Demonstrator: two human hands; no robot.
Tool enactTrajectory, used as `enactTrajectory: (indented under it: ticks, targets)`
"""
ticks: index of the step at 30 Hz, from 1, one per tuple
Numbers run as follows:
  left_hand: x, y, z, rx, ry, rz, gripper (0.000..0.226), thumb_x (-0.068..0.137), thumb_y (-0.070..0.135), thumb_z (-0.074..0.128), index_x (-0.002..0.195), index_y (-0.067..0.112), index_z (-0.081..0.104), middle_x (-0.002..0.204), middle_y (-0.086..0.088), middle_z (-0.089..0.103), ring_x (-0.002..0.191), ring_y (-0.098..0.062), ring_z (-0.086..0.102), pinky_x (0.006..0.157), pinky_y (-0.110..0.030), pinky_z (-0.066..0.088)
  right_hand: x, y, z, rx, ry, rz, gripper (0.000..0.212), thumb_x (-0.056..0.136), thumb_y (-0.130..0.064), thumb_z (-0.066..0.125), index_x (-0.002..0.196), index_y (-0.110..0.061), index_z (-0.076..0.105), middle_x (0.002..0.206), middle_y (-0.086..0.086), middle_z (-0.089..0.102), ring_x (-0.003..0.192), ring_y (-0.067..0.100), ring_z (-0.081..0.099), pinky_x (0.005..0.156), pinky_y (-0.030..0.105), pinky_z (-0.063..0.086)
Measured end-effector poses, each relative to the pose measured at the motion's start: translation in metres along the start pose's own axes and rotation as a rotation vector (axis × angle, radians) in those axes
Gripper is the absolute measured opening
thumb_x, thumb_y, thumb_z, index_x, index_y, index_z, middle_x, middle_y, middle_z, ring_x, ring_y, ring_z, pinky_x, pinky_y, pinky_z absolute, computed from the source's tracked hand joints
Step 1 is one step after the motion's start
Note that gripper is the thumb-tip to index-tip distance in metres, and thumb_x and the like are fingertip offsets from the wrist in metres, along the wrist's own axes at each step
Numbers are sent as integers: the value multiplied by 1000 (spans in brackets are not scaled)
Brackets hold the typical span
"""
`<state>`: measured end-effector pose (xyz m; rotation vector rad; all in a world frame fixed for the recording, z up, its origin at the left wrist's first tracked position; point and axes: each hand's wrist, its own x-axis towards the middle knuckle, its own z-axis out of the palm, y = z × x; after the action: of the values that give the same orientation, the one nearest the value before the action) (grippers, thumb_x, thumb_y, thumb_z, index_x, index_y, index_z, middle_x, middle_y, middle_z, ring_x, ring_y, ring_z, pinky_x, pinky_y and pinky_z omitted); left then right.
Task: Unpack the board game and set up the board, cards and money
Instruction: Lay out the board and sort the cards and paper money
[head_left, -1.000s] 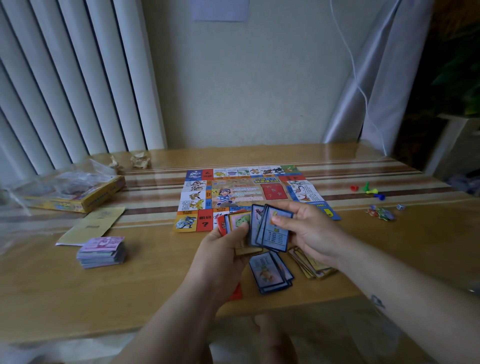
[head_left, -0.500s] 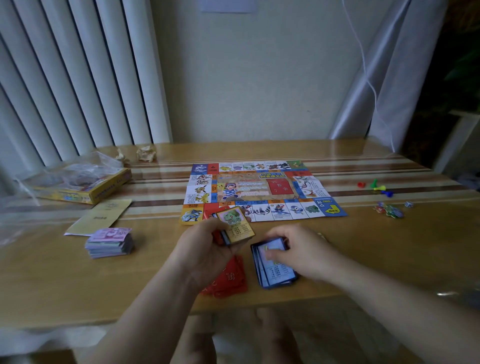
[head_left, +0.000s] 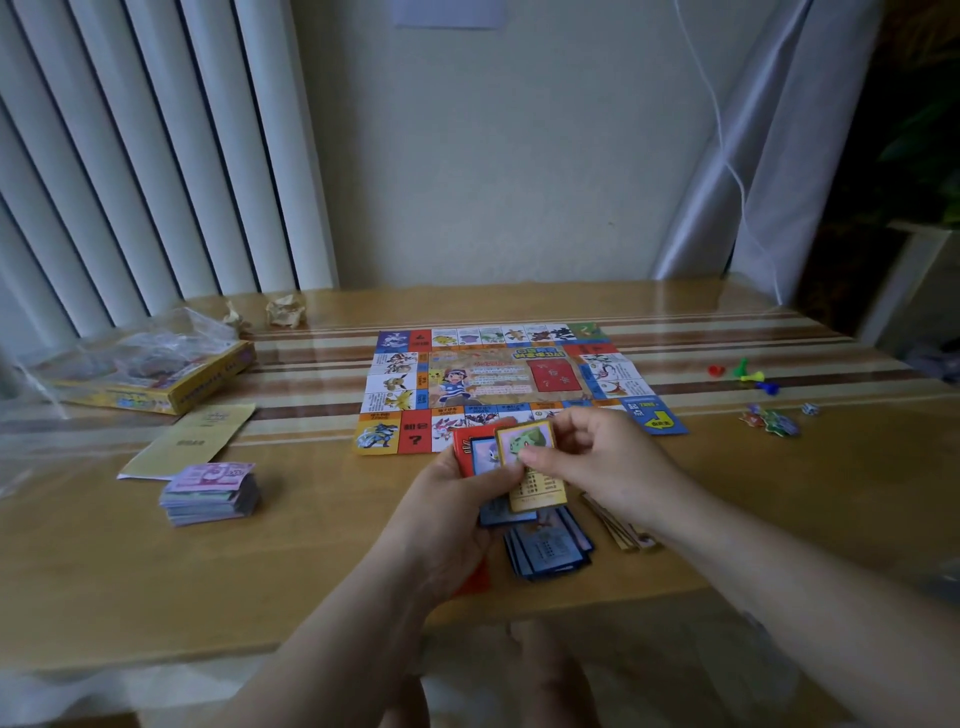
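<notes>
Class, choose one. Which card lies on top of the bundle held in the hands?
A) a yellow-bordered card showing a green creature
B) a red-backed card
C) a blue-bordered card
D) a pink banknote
A: the yellow-bordered card, showing a green creature, lies on top of the cards that the left hand grips, and the right hand pinches it.

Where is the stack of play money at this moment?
In the head view, the money stack lies on the left side of the table, just in front of the pale booklet and left of the board.
</notes>
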<state>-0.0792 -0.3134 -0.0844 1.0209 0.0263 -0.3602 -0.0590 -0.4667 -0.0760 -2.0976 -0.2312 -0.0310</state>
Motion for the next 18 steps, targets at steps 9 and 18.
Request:
enactTrajectory:
  ticks: [9, 18]
  targets:
    - [8, -2, 11, -79, 14, -91, 16, 93, -4, 44, 102, 2, 56, 97, -20, 72, 87, -28, 70, 74, -37, 56, 3, 19, -33, -50, 118, 75, 25, 86, -21, 68, 111, -18, 62, 93, -1, 73, 85, 11, 69, 82, 34, 55]
    - [13, -2, 5, -38, 79, -72, 17, 93, -5, 47, 99, 6, 58, 85, -15, 72, 81, -25, 68, 52, -27, 58, -6, 54, -56, -515, -5, 162, 38, 82, -32, 71, 117, -26, 59, 66, -13, 44, 58, 1, 43, 56, 22, 34]
